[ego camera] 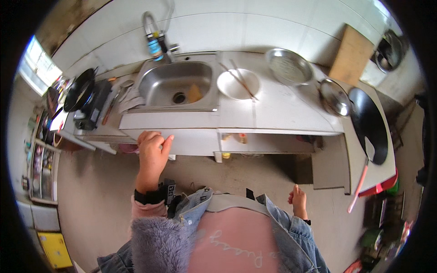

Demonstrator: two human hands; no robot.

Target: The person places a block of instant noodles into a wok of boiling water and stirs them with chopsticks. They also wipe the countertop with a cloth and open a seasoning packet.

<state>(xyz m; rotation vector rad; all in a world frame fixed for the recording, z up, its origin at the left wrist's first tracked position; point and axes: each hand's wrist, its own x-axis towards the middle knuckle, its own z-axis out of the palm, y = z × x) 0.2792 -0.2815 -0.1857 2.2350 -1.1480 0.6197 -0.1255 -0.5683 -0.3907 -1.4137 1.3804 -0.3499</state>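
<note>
My left hand [153, 153] is raised before the counter's front edge, its fingers curled in with nothing seen in them. Low at my right side hangs my right hand [298, 201], thumb up and fingers curled; whether it holds anything cannot be told. Beyond the left hand lies a steel sink [153, 82] with a yellowish piece [194, 94] beside its drain, under a faucet [164, 46]. Right of the sink stands a white bowl [228, 85] with chopsticks [244, 83] laid across it. A metal basin [290, 66] with pale contents is farther back.
A black pan [80, 90] sits over a portable stove [92, 112] at left. At right are a pot lid [334, 97], a wok [368, 119] and a spatula [362, 181] whose handle overhangs the counter. A wooden board [351, 54] leans on the wall.
</note>
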